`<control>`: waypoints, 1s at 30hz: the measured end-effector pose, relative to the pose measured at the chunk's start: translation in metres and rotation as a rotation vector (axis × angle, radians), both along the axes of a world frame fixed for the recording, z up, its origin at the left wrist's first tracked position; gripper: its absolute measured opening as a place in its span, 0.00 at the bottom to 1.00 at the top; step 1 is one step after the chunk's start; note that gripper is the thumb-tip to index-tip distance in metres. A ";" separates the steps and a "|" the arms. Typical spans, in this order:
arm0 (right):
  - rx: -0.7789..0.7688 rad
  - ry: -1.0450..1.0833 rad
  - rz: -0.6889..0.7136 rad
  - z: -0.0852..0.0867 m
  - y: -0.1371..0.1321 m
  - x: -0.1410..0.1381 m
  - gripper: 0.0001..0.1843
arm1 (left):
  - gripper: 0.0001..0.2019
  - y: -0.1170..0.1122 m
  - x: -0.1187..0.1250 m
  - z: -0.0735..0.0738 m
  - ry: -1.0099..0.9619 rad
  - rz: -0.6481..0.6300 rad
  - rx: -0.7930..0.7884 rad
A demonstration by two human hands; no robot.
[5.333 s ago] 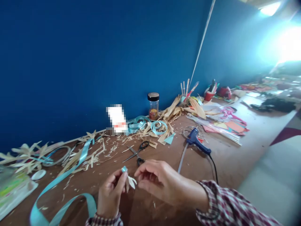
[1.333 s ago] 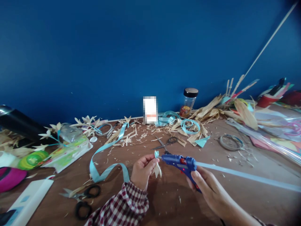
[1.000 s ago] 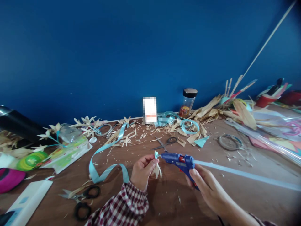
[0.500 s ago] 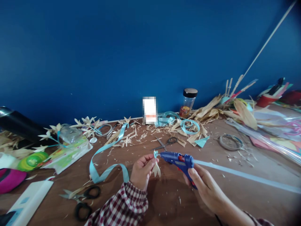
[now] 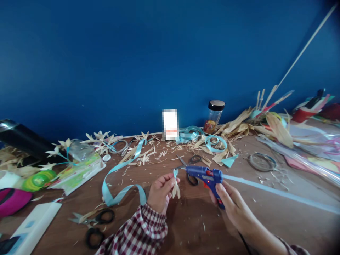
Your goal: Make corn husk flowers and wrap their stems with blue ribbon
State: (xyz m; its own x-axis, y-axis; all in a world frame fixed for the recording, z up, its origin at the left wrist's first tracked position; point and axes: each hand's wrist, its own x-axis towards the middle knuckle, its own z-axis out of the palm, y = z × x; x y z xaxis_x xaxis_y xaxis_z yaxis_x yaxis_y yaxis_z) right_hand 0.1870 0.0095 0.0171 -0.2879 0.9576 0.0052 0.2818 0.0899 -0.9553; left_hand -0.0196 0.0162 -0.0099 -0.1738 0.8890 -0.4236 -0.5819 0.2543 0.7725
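Observation:
Between the fingertips of my left hand (image 5: pixel 162 191) is a small corn husk flower (image 5: pixel 176 190), petals hanging down, with light blue ribbon at its top end. My right hand (image 5: pixel 231 202) is wrapped round the handle of a blue glue gun (image 5: pixel 203 174). Its nozzle points left, close to the ribbon end of the flower; whether they touch I cannot tell. A long pale glue stick (image 5: pixel 276 193) sticks out of the gun's back. Behind the gun lies a pair of scissors (image 5: pixel 195 159), partly hidden by it.
Other scissors (image 5: pixel 91 223) and a white power strip (image 5: pixel 35 225) lie front left. Light blue ribbon (image 5: pixel 114 198) curls beside my left sleeve. Finished husk flowers (image 5: pixel 99 140), a lidded jar (image 5: pixel 214 115) and dried husks (image 5: pixel 236 124) line the back. A wire coil (image 5: pixel 262 162) lies right.
The glue gun has moved slightly up and right, its nozzle now above the flower's top end rather than level with it. My left hand keeps nearly the same place.

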 end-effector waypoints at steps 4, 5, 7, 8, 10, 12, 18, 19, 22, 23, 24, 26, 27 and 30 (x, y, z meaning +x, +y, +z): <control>-0.031 0.024 0.047 0.000 -0.001 0.001 0.22 | 0.20 0.000 0.000 0.000 -0.001 0.005 0.005; -0.034 0.014 0.064 -0.001 -0.002 0.001 0.22 | 0.20 0.000 0.000 0.000 -0.002 0.005 0.004; -0.029 -0.013 0.062 -0.002 -0.002 0.001 0.22 | 0.20 0.000 0.001 0.000 -0.004 0.010 0.005; -0.022 -0.021 0.045 -0.002 -0.002 0.001 0.22 | 0.20 0.000 0.001 0.001 -0.005 0.016 0.006; -0.013 -0.014 0.005 -0.001 -0.002 0.001 0.22 | 0.20 0.000 0.001 0.002 -0.007 0.022 0.009; -0.018 0.012 0.005 0.000 -0.002 0.000 0.22 | 0.20 0.000 0.002 0.003 -0.004 0.021 0.007; -0.008 -0.034 0.046 -0.001 -0.003 0.000 0.22 | 0.21 0.000 0.002 0.003 0.021 0.024 0.008; -0.006 -0.041 0.028 -0.001 -0.003 0.000 0.22 | 0.21 0.000 0.002 0.003 0.025 0.024 0.007; -0.015 -0.011 0.006 0.001 -0.001 0.000 0.22 | 0.21 0.000 0.002 0.003 0.030 0.019 0.005; -0.023 0.002 0.019 0.001 -0.001 0.000 0.22 | 0.21 0.000 0.002 0.002 0.031 0.017 0.007; -0.029 0.009 0.037 0.001 -0.001 0.000 0.22 | 0.21 -0.001 0.002 0.002 0.036 0.012 0.009; -0.031 0.000 0.065 0.000 -0.002 0.000 0.22 | 0.20 -0.001 0.001 0.001 0.056 0.000 0.016; -0.027 -0.013 0.064 0.000 -0.002 0.000 0.22 | 0.20 -0.002 0.001 0.000 0.072 -0.010 0.016; -0.006 -0.023 0.014 0.000 -0.001 0.000 0.21 | 0.19 -0.002 0.001 -0.002 0.100 -0.022 0.012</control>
